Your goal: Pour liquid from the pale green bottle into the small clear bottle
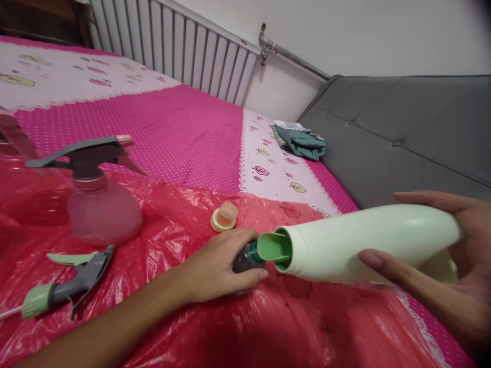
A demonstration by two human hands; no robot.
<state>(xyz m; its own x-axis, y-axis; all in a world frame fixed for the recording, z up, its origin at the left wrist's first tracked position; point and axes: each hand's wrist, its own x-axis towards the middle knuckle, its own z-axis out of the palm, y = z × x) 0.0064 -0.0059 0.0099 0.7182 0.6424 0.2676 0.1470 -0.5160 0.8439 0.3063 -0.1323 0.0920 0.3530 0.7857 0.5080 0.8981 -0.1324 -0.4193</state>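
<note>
Right hand (pixel 441 266) grasping pale green bottle (pixel 368 243) tilted sideways, spout meeting small dark bottle (pixel 247 257), left hand (pixel 218 268) gripping that bottle on red plastic sheet (pixel 238 327), pink spray bottle (pixel 102 204) standing nearby.

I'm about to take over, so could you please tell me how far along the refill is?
Done: the green sprayer head lies unscrewed on the red plastic sheet. In hand: the right hand tips the white bottle at a small dark bottle steadied by the left hand. Left: no liquid visible yet.

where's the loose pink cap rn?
Head view, centre: the pink cap lies on the red plastic sheet, just beyond the left hand, right of the pink spray bottle.
</note>
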